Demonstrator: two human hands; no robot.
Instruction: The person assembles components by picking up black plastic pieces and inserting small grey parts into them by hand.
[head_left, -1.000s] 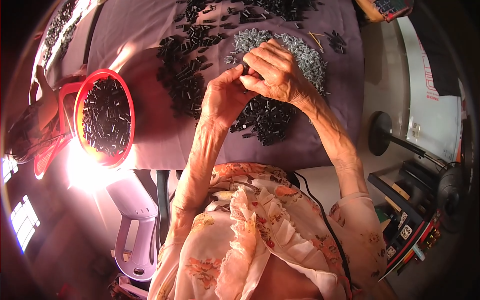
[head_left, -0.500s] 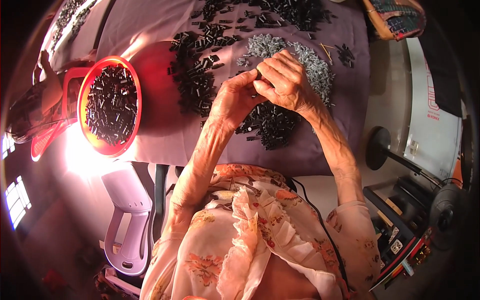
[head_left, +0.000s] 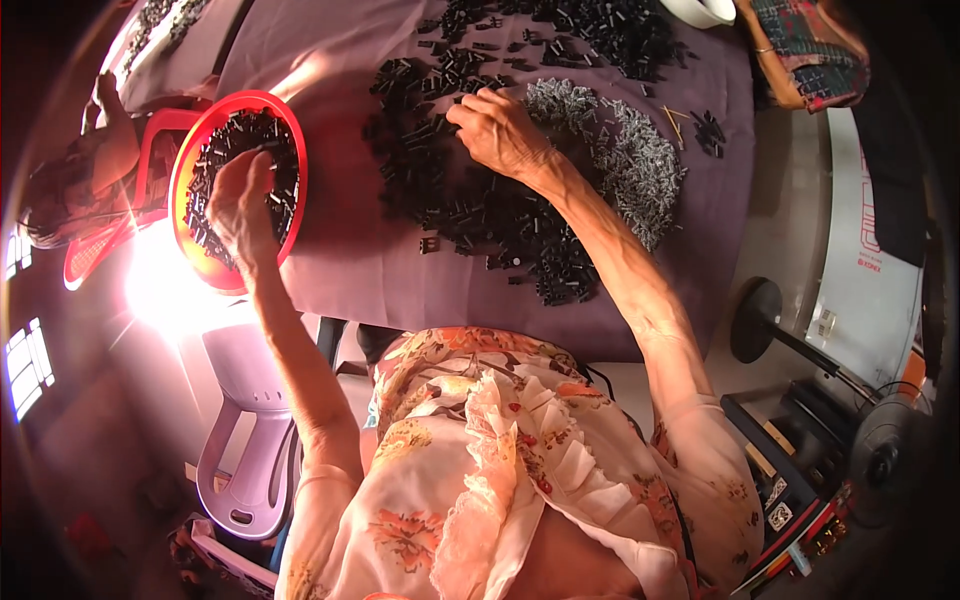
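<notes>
My left hand (head_left: 243, 210) is over the red basket (head_left: 304, 190), thumb and fingers apart with nothing visible in them. Small black plastic parts (head_left: 240, 130) fill the basket almost to its rim. My right hand (head_left: 505, 135) reaches over a dark pile of black parts (head_left: 405, 150) on the table, its fingers bent and close together. What lies at its fingertips is too small to make out. Just right of that hand is a heap of small grey pieces (head_left: 640, 160). More black parts (head_left: 560, 265) lie nearer my body, partly beneath my right forearm.
A purple cloth (head_left: 350, 270) covers the table. Thin yellowish sticks (head_left: 675, 125) and a few black parts (head_left: 709, 133) lie at the right. Another person's patterned sleeve (head_left: 815, 45) is near a white bowl (head_left: 700, 10). A lilac plastic chair (head_left: 245, 430) stands at the lower left.
My hands were together above the piles and are now apart. The left has moved left to the basket; the right has moved left over the black parts. A white bowl shows at the top.
</notes>
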